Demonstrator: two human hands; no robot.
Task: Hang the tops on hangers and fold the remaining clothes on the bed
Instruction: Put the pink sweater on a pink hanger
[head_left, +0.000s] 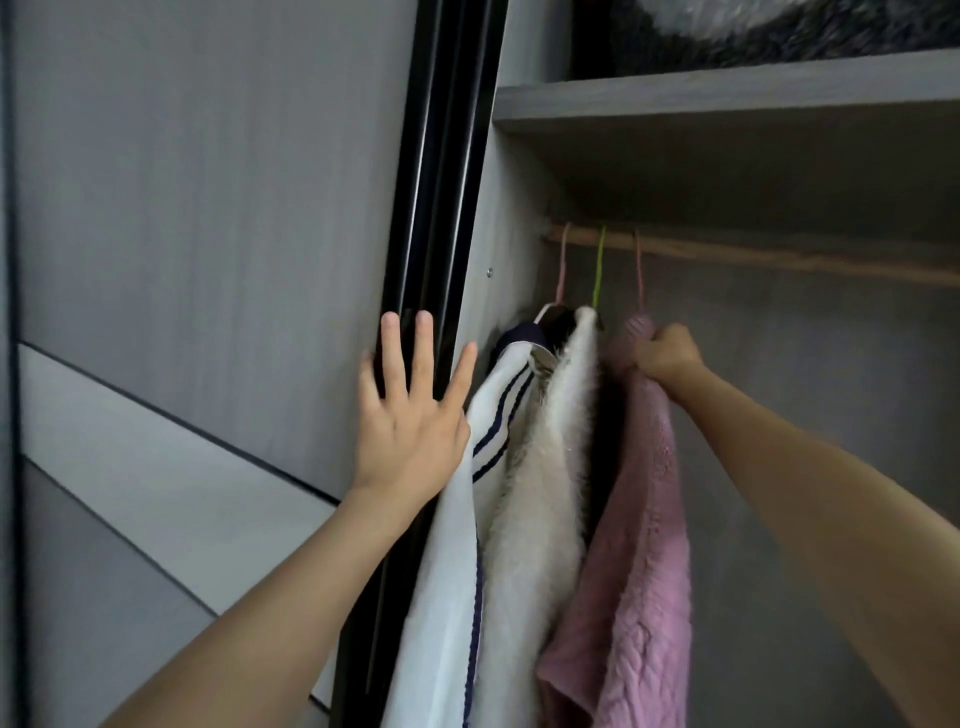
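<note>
wardrobe door (208, 208) under flat left hand (410, 410) | pink top (639, 571) gripped by right hand (667, 353)

You have three tops hanging close together at the left end of the rod (779, 254). The white top with navy stripes (452, 545) on a pink hanger (561, 265) is leftmost. The fluffy white top (540, 493) on a green hanger (599, 265) touches it. The pink knitted top (644, 571) on a second pink hanger (639, 265) is rightmost, its shoulder gripped in your right hand (667, 353).

Striped top (457, 545): white, navy stripes. Fluffy top (540, 493): off-white, plain. Knit top (644, 571): pink, cable pattern. Green hanger (599, 265); pink hanger (561, 270); second pink hanger (639, 270). Wardrobe door (208, 208): grey woodgrain; black frame (436, 182). Rail (779, 254): light brown.
</note>
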